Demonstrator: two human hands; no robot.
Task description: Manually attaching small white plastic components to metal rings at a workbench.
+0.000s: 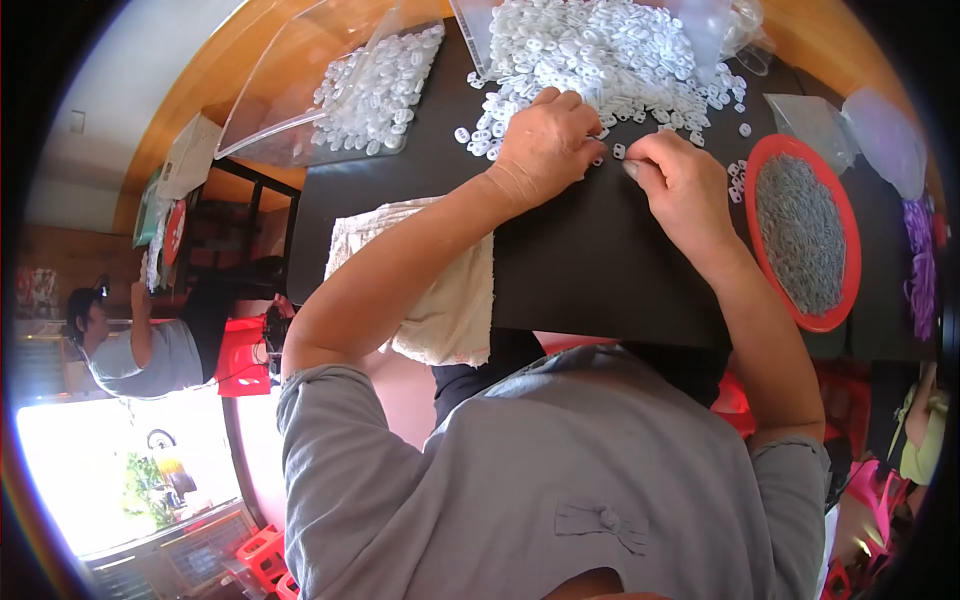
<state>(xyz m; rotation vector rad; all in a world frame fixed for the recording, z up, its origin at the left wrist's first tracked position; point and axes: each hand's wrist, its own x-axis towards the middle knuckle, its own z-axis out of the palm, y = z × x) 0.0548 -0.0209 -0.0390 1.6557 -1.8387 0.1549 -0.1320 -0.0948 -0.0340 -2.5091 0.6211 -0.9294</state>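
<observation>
My left hand [548, 143] is over the dark table, at the near edge of a large heap of small white plastic pieces [610, 50]. Its fingers are bent together around a small white oval piece [598, 160]. Close by on the right, my right hand [685, 185] is closed, thumb and forefinger pinched. Another white piece with two holes [619, 151] shows right by those fingertips. Whatever sits inside the pinch is too small to make out. Beside my right wrist stands a red oval tray [850, 250] full of small grey, metallic-looking parts [800, 230].
At the far left, a clear plastic container [290, 100] adjoins many whitish pieces [375, 90]. A cream cloth [440, 310] hangs over the table's near edge. Plastic bags [885, 140] and purple strands [918, 265] lie at the right. Other people [150, 350] are on both sides.
</observation>
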